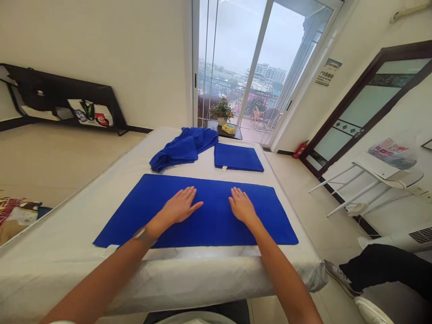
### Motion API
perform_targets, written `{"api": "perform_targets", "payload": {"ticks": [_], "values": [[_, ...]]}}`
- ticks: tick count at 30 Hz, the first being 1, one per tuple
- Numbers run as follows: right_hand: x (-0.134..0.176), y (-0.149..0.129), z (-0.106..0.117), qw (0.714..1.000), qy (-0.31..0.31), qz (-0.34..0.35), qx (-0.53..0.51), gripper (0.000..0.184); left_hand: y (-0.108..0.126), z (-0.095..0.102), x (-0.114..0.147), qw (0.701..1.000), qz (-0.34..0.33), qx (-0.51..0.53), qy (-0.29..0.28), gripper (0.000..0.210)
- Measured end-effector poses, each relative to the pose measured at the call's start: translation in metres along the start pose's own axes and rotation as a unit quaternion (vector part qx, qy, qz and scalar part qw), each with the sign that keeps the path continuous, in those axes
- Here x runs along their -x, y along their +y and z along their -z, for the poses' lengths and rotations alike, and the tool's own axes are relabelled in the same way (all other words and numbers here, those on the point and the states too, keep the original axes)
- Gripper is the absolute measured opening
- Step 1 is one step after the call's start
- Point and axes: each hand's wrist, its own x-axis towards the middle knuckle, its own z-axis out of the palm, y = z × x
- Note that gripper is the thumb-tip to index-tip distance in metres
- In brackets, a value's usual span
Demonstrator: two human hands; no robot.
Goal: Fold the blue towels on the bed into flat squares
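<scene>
A blue cloth [216,216] lies flat as a wide rectangle on the table near me, with a white tag showing at its near left edge. My left hand [180,205] rests palm down on it, left of the middle, fingers stretched out. To the right, my right hand [242,206] also lies flat on the cloth with its fingers extended. Neither hand grips anything. Beyond the cloth, a folded blue cloth [239,156] with a small white tag lies at the right. A crumpled heap of blue cloth [184,148] sits to its left.
A white cover [77,216] drapes the table. Behind it, a small dark table holds a potted plant [222,110] and a yellow packet [229,129] before a glass sliding door. At right are a white chair [381,168] with a plastic bag and a seated person's leg [381,267].
</scene>
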Motion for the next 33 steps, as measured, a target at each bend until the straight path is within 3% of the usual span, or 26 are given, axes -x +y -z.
{"api": "perform_targets", "payload": {"ticks": [3,6,12,18,22,25,29,33], "values": [[-0.043,-0.037,-0.013,1.000,0.004,0.008,-0.012,0.058,0.033,-0.004,-0.055,0.998,-0.055,0.012,0.040,0.077],[-0.063,-0.045,-0.030,1.000,0.017,-0.013,-0.010,0.058,0.041,-0.017,-0.079,0.996,-0.046,0.012,0.076,0.072],[-0.068,-0.037,-0.048,1.000,0.018,-0.015,-0.018,0.060,0.033,-0.039,-0.084,0.996,-0.039,0.021,0.081,0.074],[-0.067,-0.031,-0.043,1.000,0.001,-0.016,-0.017,0.062,0.025,-0.030,-0.082,0.998,-0.031,0.023,0.051,0.075],[-0.056,0.010,-0.035,0.999,-0.015,-0.037,-0.004,0.064,-0.015,-0.018,-0.071,1.000,0.010,0.010,0.008,0.077],[-0.040,0.069,-0.024,0.996,-0.022,-0.082,0.017,0.065,-0.071,-0.011,-0.051,0.999,0.044,-0.004,-0.012,0.076],[-0.018,0.145,-0.014,0.981,-0.014,-0.192,0.040,0.065,-0.146,-0.004,-0.024,0.995,0.094,-0.028,-0.020,0.073],[-0.012,0.176,-0.016,0.971,0.009,-0.238,0.039,0.066,-0.177,-0.003,-0.012,0.990,0.137,-0.038,-0.012,0.073]]}}
